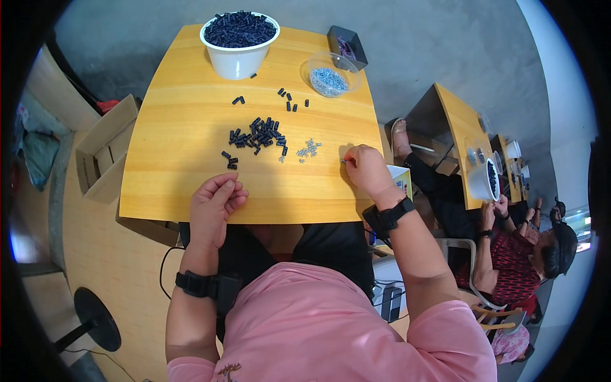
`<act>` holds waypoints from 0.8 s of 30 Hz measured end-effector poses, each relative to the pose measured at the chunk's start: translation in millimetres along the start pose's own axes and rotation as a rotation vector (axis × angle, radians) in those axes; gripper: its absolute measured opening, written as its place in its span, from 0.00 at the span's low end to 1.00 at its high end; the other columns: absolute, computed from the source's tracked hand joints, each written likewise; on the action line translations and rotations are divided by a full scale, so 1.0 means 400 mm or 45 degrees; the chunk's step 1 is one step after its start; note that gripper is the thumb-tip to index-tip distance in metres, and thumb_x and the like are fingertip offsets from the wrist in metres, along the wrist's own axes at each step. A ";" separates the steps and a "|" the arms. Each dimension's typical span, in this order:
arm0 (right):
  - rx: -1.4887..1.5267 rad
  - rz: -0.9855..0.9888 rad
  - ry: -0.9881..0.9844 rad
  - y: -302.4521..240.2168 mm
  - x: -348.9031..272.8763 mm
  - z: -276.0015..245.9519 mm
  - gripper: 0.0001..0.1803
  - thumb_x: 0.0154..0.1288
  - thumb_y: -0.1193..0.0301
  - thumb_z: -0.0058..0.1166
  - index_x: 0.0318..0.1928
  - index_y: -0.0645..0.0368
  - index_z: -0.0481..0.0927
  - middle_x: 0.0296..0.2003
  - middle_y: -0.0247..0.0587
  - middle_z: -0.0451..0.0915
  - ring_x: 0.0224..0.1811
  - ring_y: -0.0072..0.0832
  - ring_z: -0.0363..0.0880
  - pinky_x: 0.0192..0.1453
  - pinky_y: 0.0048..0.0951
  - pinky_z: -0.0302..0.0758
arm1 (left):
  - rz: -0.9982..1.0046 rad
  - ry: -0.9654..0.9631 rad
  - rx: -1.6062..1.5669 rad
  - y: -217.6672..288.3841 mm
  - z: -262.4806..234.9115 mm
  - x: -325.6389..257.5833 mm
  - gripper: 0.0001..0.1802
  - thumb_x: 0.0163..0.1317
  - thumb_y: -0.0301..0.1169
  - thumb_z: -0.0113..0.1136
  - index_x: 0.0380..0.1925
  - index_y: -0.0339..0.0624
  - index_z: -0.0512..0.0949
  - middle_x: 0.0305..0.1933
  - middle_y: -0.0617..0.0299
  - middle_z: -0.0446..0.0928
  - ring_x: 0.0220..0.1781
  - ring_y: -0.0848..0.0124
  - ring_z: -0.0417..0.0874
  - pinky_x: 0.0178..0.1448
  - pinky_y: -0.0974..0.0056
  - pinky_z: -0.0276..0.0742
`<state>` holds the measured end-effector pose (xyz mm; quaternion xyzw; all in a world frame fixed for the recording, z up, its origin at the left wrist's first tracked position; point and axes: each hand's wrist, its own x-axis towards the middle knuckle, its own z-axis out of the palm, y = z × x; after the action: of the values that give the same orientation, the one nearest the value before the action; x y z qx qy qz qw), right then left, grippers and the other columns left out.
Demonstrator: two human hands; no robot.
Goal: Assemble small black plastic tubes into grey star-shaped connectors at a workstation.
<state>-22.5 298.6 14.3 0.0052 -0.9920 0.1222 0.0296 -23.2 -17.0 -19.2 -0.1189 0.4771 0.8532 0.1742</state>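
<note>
My left hand [217, 200] is over the front edge of the table, thumb and forefinger pressed together. Whatever it may hold is hidden. Just beyond those fingertips lie a few short black plastic pieces [229, 159]. My right hand [368, 169] rests near the table's right edge, its fingers closed in a pinch. A tiny silvery-blue piece [344, 161] shows at its fingertips, too small to name surely. Between the hands, farther in, lies a heap of black pieces [261, 134]. Right of that heap is a small scatter of silvery metal bits [310, 148], possibly screws.
A white tub [237, 63] full of black pieces stands at the table's far side. Near it are a clear bowl [353, 81] of silvery bits and a dark tray [356, 54]. A white box [401, 175] sits beside the right edge. Another person [509, 267] works at a table rightward.
</note>
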 end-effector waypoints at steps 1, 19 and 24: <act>0.000 -0.002 -0.002 0.001 0.000 0.002 0.05 0.51 0.77 0.51 0.28 0.64 0.79 0.28 0.54 0.78 0.34 0.47 0.77 0.42 0.41 0.74 | 0.001 -0.002 0.001 -0.001 -0.001 0.000 0.10 0.63 0.25 0.53 0.43 0.34 0.76 0.34 0.59 0.78 0.34 0.71 0.81 0.39 0.72 0.80; 0.215 -0.024 0.008 -0.077 -0.023 0.011 0.04 0.49 0.77 0.53 0.27 0.65 0.75 0.26 0.54 0.76 0.33 0.48 0.76 0.39 0.41 0.73 | 0.028 0.052 0.087 -0.005 0.012 -0.008 0.10 0.64 0.25 0.53 0.44 0.33 0.76 0.35 0.59 0.77 0.35 0.71 0.81 0.41 0.71 0.80; 0.287 0.003 0.007 -0.053 -0.032 0.008 0.03 0.50 0.77 0.54 0.28 0.65 0.76 0.27 0.53 0.77 0.32 0.47 0.76 0.39 0.39 0.73 | 0.049 0.015 0.078 -0.010 0.004 -0.002 0.10 0.64 0.24 0.52 0.44 0.34 0.76 0.35 0.59 0.78 0.35 0.71 0.81 0.41 0.71 0.80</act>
<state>-9.4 277.4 15.4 0.0068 -0.9719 0.2332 0.0314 -21.1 -13.8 -21.1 -0.1093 0.5062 0.8406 0.1585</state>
